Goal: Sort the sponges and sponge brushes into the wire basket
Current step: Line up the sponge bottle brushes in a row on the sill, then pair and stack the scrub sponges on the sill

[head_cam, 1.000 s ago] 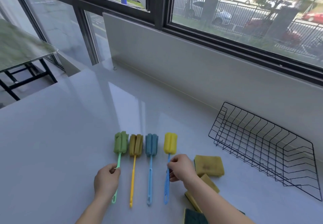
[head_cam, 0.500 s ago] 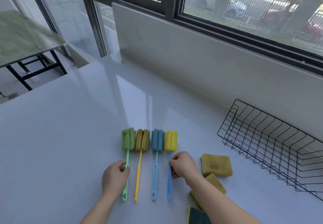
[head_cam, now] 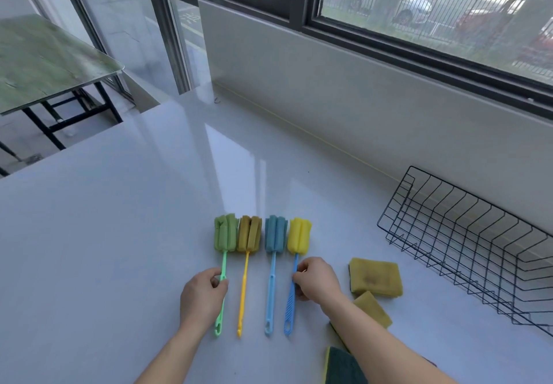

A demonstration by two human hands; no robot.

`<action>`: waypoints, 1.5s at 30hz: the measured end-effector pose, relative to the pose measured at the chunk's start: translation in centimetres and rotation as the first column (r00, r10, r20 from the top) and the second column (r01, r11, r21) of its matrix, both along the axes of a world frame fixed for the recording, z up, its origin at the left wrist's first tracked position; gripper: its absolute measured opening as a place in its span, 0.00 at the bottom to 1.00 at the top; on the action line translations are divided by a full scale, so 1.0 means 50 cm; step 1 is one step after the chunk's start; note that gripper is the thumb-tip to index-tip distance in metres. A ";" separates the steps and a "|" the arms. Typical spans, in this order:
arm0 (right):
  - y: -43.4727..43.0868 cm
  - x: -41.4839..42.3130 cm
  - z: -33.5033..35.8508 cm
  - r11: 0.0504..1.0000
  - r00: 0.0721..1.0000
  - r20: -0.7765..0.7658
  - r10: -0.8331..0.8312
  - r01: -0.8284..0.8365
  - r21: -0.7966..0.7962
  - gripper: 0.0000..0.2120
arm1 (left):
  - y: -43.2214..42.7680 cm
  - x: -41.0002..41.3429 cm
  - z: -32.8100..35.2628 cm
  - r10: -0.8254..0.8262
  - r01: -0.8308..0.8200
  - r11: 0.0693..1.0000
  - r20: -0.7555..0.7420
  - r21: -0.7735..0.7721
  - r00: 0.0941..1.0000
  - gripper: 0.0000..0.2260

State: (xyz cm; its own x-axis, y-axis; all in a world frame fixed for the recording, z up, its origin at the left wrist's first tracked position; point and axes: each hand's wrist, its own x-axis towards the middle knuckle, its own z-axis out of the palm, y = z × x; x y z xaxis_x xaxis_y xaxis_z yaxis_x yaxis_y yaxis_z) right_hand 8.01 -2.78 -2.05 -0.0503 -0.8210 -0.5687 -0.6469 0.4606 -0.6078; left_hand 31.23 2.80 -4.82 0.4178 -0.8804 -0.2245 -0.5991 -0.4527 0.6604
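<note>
Several sponge brushes lie side by side on the white table (head_cam: 119,234), heads away from me: green (head_cam: 226,232), brown with a yellow handle (head_cam: 249,233), blue (head_cam: 276,233), and yellow with a blue handle (head_cam: 299,235). My left hand (head_cam: 203,297) pinches the green handle. My right hand (head_cam: 317,279) pinches the blue handle of the yellow brush. Yellow sponges (head_cam: 375,277) (head_cam: 374,309) lie right of the brushes, and a green-topped sponge (head_cam: 344,365) sits by my right forearm. The black wire basket (head_cam: 398,225) stands empty at the right.
A low grey wall panel (head_cam: 329,90) under the window runs along the table's far edge. A green-topped side table (head_cam: 45,63) stands beyond the left end. Open tabletop stretches left of the brushes.
The brush heads have been drawn together into a tight row. Both hands keep their hold on the outer handles. My view has shifted slightly, so the basket sits further right.
</note>
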 end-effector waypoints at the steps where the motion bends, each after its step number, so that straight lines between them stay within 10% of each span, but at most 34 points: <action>1: 0.002 -0.002 0.002 1.000 1.000 -0.003 0.001 -0.001 -0.007 0.09 | 0.001 0.000 0.001 0.007 -0.007 1.000 0.011 0.009 1.000 0.09; 10: 0.046 -0.045 0.039 0.987 0.999 0.013 -0.047 0.049 -0.151 0.06 | 0.020 -0.021 0.039 -0.017 0.021 0.999 0.087 -0.050 0.996 0.17; 21: 0.183 -0.218 0.105 0.920 0.977 0.060 -0.207 0.215 -0.327 0.04 | 0.062 -0.207 0.112 -0.445 0.439 0.878 0.013 -0.193 0.896 0.13; 30: 0.407 -0.375 0.109 0.900 0.948 -0.103 -0.302 0.248 -0.359 0.06 | 0.206 -0.369 0.086 -0.710 0.667 0.703 0.173 0.247 0.683 0.43; 38: 0.541 -0.383 0.056 0.998 0.926 -0.378 0.014 -0.033 -0.045 0.64 | 0.253 -0.414 0.072 -0.661 0.614 0.742 0.147 0.268 0.736 0.38; 45: 0.558 -0.413 0.029 0.992 0.920 -0.391 -0.001 -0.049 -0.116 0.52 | 0.268 -0.417 0.098 -0.590 0.580 0.802 0.035 0.145 0.807 0.41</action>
